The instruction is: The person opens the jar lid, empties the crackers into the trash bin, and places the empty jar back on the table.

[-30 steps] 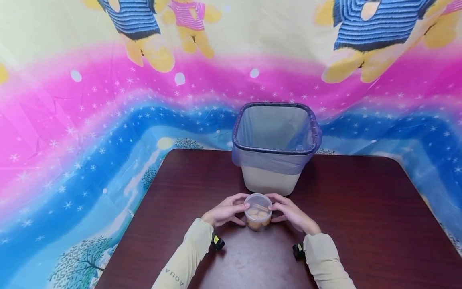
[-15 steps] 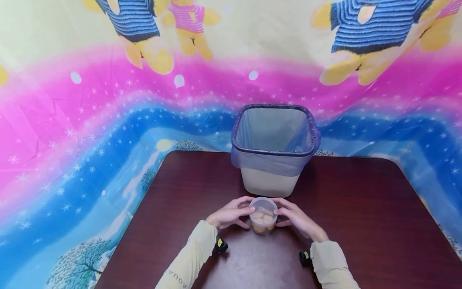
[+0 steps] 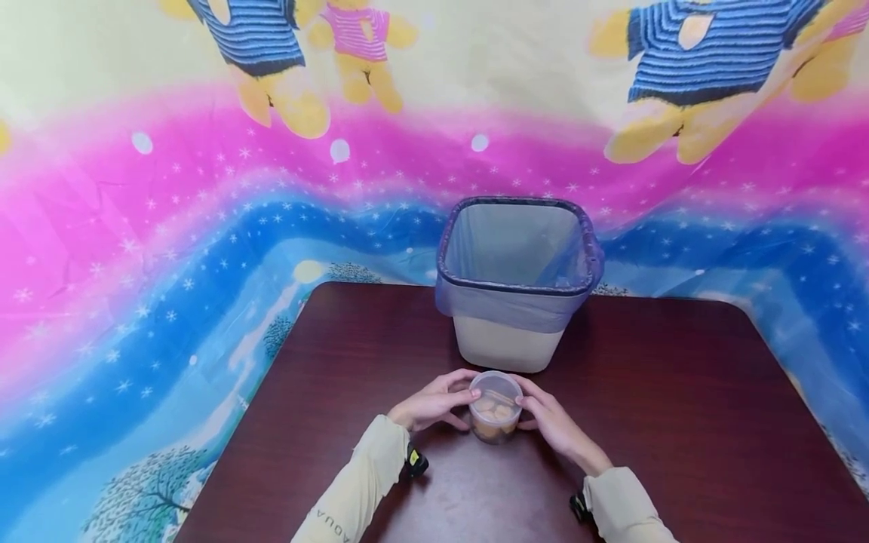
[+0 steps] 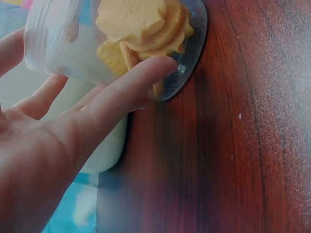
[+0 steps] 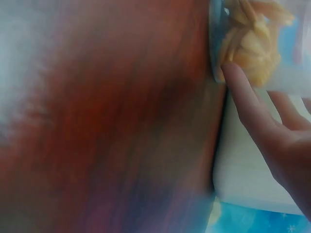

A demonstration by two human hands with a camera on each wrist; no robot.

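Note:
A round clear plastic tub [image 3: 495, 422] of crackers stands on the table, between both hands. My left hand [image 3: 434, 401] holds its left side, the thumb near the upper rim and other fingers around the wall. On the opposite side my right hand [image 3: 560, 426] holds the tub, fingers near the top and lower down. In the left wrist view, scalloped golden crackers [image 4: 136, 24] show through the wall, and one finger of the left hand [image 4: 53, 136] lies along the tub's lower part. A right-hand fingertip [image 5: 233, 73] touches the tub near its base in the blurred right wrist view.
Just behind the tub stands a white bin [image 3: 509, 343] with a purple bag liner [image 3: 502, 305] folded over its rim. The dark red-brown table [image 3: 679, 392] reaches to a bright patterned cloth [image 3: 380, 158] at the back and sides.
The tub and both hands have shifted a little to the right in the head view. The right hand's fingers have changed their hold on the tub, and its wrist has moved slightly lower.

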